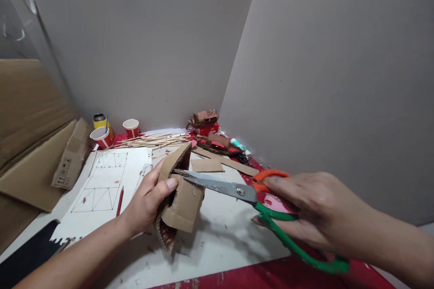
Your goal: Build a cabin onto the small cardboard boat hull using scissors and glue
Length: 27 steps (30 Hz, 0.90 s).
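My left hand (149, 198) grips a folded cardboard piece (186, 203) above the table, thumb on its near face. Brown, rough edges show along the piece's left side. In my right hand (305, 207) is a pair of scissors (233, 187) with one orange and one green handle. The blades point left and are slightly parted, their tips at the cardboard's upper edge close to my left thumb. Whether cardboard lies between the blades is hard to tell.
A paper with drawn triangles (101, 180) and a red pencil (120, 201) lie left. Behind are wooden sticks (156, 140), paper cups (131, 128), a yellow bottle (101, 122) and small brown models (203, 118). Large cardboard sheets (30, 113) lean left; cardboard strips (207, 165) lie behind.
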Each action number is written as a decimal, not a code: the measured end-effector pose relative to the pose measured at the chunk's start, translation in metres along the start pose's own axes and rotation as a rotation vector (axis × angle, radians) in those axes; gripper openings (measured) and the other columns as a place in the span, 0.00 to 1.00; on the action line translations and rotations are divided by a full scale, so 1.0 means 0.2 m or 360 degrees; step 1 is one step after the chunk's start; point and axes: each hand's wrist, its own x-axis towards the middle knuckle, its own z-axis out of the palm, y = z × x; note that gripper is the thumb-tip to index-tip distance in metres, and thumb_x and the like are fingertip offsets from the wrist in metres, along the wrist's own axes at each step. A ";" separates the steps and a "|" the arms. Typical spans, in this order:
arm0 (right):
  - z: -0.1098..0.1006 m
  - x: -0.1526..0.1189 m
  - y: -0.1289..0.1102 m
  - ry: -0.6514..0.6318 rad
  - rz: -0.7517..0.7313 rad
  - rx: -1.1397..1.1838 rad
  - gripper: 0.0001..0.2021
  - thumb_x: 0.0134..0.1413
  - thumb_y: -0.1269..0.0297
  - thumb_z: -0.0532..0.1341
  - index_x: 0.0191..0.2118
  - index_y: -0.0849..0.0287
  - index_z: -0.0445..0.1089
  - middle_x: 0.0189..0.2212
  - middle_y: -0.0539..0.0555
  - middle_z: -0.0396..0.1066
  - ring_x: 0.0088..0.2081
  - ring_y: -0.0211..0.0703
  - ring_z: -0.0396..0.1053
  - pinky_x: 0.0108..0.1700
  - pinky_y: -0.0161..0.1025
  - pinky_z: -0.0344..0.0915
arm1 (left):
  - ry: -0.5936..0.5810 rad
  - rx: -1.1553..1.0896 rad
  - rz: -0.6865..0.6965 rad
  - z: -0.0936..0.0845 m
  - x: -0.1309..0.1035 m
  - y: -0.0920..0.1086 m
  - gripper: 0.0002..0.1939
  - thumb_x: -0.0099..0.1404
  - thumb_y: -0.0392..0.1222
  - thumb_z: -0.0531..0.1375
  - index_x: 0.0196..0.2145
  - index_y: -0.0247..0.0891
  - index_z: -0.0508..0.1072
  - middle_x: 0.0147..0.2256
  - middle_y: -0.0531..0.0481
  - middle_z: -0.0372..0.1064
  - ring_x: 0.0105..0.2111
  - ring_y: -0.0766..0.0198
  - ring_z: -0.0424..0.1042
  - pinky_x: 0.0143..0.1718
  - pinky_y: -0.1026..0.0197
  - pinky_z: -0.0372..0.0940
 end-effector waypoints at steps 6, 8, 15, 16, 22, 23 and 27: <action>-0.02 0.00 -0.01 -0.0080 -0.0061 -0.0022 0.10 0.67 0.57 0.56 0.34 0.54 0.64 0.20 0.49 0.68 0.18 0.41 0.64 0.22 0.39 0.56 | -0.0034 -0.0001 -0.0031 0.00 0.00 0.01 0.26 0.67 0.53 0.61 0.60 0.43 0.70 0.51 0.47 0.76 0.48 0.51 0.73 0.47 0.57 0.67; -0.02 -0.01 -0.01 -0.0117 -0.0056 0.0011 0.10 0.68 0.57 0.55 0.34 0.54 0.64 0.19 0.49 0.67 0.17 0.40 0.63 0.22 0.39 0.55 | -0.0030 0.0004 -0.0032 0.00 0.00 0.01 0.27 0.67 0.53 0.61 0.61 0.42 0.70 0.51 0.47 0.76 0.47 0.51 0.73 0.47 0.57 0.67; -0.03 -0.02 -0.02 -0.0204 0.0090 0.0156 0.09 0.65 0.56 0.59 0.34 0.53 0.66 0.20 0.48 0.68 0.18 0.41 0.64 0.22 0.38 0.54 | -0.0052 0.0078 0.0020 0.00 0.00 0.03 0.28 0.66 0.55 0.61 0.60 0.43 0.71 0.51 0.44 0.75 0.48 0.48 0.72 0.49 0.53 0.67; -0.03 -0.02 -0.03 -0.0207 0.0119 0.0146 0.09 0.64 0.55 0.59 0.34 0.53 0.66 0.20 0.49 0.69 0.18 0.41 0.64 0.22 0.38 0.55 | -0.0060 0.0098 0.0023 0.00 0.00 0.03 0.28 0.66 0.55 0.61 0.60 0.43 0.71 0.52 0.44 0.75 0.49 0.48 0.72 0.50 0.53 0.67; -0.03 -0.01 -0.06 -0.0197 0.0186 0.0111 0.08 0.61 0.58 0.61 0.32 0.53 0.65 0.20 0.48 0.68 0.18 0.40 0.63 0.21 0.38 0.56 | -0.0110 0.0242 0.0035 0.01 -0.02 0.01 0.33 0.68 0.55 0.60 0.67 0.45 0.63 0.61 0.46 0.69 0.58 0.47 0.67 0.58 0.52 0.62; -0.04 -0.01 -0.07 -0.0206 0.0189 0.0097 0.08 0.61 0.58 0.61 0.32 0.53 0.65 0.20 0.48 0.68 0.18 0.41 0.63 0.21 0.38 0.55 | -0.0107 0.0251 0.0031 0.01 -0.02 0.01 0.33 0.68 0.55 0.60 0.67 0.46 0.62 0.62 0.46 0.68 0.59 0.47 0.66 0.59 0.53 0.62; -0.06 -0.01 -0.07 -0.0208 0.0197 0.0055 0.05 0.61 0.59 0.59 0.35 0.53 0.67 0.22 0.50 0.70 0.19 0.42 0.66 0.23 0.39 0.57 | -0.0072 0.0303 0.0048 0.01 -0.03 0.01 0.33 0.68 0.54 0.60 0.68 0.45 0.61 0.63 0.46 0.66 0.60 0.47 0.65 0.59 0.54 0.62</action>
